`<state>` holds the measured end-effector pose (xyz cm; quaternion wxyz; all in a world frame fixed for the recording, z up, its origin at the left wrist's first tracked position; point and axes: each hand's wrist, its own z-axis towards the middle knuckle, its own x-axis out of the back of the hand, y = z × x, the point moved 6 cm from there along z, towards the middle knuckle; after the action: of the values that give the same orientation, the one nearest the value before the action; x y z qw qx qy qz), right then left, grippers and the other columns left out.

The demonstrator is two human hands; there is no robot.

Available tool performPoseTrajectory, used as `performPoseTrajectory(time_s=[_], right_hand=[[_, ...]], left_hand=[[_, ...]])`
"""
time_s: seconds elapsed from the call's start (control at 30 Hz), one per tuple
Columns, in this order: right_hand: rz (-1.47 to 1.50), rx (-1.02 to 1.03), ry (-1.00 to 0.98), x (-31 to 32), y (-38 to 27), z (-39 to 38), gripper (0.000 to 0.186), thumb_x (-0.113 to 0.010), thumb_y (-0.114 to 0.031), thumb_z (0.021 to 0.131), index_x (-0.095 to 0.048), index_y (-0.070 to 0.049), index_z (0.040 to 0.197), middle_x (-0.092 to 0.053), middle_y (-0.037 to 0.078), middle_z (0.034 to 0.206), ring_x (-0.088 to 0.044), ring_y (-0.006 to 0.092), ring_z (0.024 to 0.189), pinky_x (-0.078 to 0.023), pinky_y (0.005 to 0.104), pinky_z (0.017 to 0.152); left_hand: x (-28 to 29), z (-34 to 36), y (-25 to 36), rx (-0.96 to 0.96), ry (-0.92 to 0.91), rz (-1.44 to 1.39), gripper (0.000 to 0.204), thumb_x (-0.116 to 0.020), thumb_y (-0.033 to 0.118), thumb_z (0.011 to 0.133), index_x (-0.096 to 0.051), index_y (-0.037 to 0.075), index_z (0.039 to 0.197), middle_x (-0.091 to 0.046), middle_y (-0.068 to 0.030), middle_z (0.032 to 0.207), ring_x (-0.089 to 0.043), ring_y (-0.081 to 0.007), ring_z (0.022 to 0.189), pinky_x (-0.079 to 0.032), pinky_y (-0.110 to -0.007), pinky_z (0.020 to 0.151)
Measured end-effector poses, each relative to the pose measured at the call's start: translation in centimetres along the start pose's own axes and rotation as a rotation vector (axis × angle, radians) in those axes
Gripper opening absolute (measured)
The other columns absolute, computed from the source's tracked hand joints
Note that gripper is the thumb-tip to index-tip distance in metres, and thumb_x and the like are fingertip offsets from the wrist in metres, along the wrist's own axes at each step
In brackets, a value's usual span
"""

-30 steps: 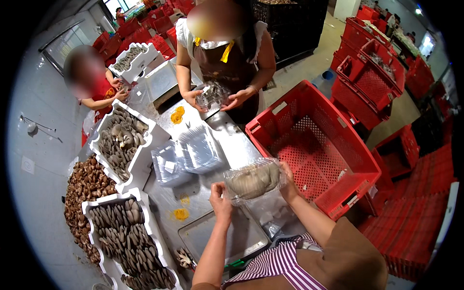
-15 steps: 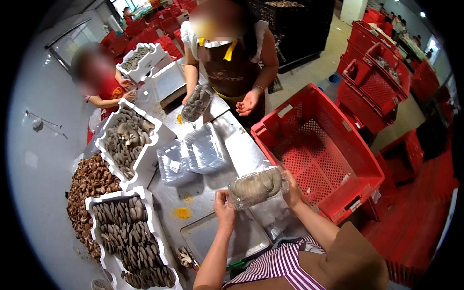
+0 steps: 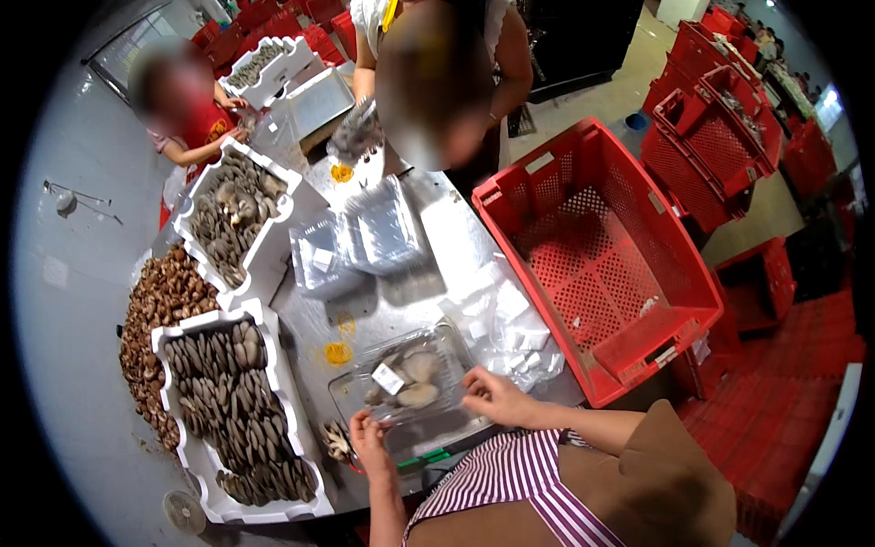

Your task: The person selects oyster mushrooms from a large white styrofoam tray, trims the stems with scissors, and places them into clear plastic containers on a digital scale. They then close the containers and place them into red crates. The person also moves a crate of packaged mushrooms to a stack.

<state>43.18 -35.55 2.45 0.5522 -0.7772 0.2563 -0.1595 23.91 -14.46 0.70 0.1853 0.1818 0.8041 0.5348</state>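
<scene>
A clear plastic pack of pale grey oyster mushrooms (image 3: 422,366) with a white label on top lies on a flat metal tray (image 3: 453,444) at the near side of the table. My left hand (image 3: 370,443) is beside the tray's near left part, fingers apart and holding nothing. To the right of the pack hovers my right hand (image 3: 493,397), its fingers loosely bent and empty. Neither hand grips the pack. Beyond it stand two stacks of clear plastic boxes (image 3: 387,223). Small white labels (image 3: 510,305) on clear film lie right of the tray.
An open red crate (image 3: 597,264) stands at the right. White foam boxes (image 3: 310,497) of grey mushrooms line the left, beside a heap of brown mushrooms (image 3: 159,333). Across the table a co-worker bends over another mushroom pack (image 3: 355,132); a second person works far left.
The mushroom pack has gone from between my two hands down onto the metal tray, and both hands have let go. Its label now shows. The co-worker opposite has leaned forward.
</scene>
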Motion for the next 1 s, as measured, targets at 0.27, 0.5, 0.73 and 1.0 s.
performPoseTrajectory(time_s=[0.27,0.5,0.73,1.0], right_hand=[[-0.470,0.076,0.139,5.4,3.1,2.4,0.020,-0.061,-0.022,0.090,-0.068,-0.004,0.097,-0.070,0.016,0.092,-0.068,0.0306,0.084,-0.052,0.0392,0.076],[-0.492,0.146,0.275,8.8,5.4,4.5,0.012,-0.065,-0.010,0.089,-0.065,0.001,0.094,-0.066,0.009,0.077,-0.062,0.0141,0.070,-0.051,0.0288,0.067],[-0.205,0.051,0.247,8.1,5.4,3.8,0.011,-0.062,-0.008,0.091,-0.063,0.000,0.098,-0.065,0.006,0.086,-0.062,0.0115,0.077,-0.052,0.0248,0.063],[-0.318,0.132,0.390,12.5,5.5,-0.2,0.006,-0.058,-0.007,0.093,-0.061,-0.002,0.094,-0.060,0.002,0.077,-0.057,0.0093,0.066,-0.045,0.0227,0.057]], left_hand=[[5.7,2.2,1.4,-0.056,0.145,0.078,0.043,-0.054,0.014,0.097,-0.046,0.006,0.139,-0.054,-0.0055,0.122,-0.056,-0.0155,0.106,-0.047,-0.030,0.089],[6.5,0.8,-0.7,-0.258,0.276,0.078,0.033,-0.054,0.006,0.096,-0.054,0.002,0.129,-0.058,-0.0091,0.127,-0.055,-0.0184,0.117,-0.041,-0.032,0.101],[10.0,2.0,1.9,-0.362,0.390,0.244,0.012,-0.060,0.007,0.094,-0.066,-0.001,0.101,-0.067,-0.0048,0.093,-0.062,-0.0129,0.086,-0.050,-0.027,0.078],[9.9,18.9,-0.4,-0.300,0.153,0.984,0.019,-0.073,0.017,0.074,-0.071,0.013,0.093,-0.068,-0.0106,0.092,-0.065,-0.0297,0.086,-0.052,-0.042,0.076]])
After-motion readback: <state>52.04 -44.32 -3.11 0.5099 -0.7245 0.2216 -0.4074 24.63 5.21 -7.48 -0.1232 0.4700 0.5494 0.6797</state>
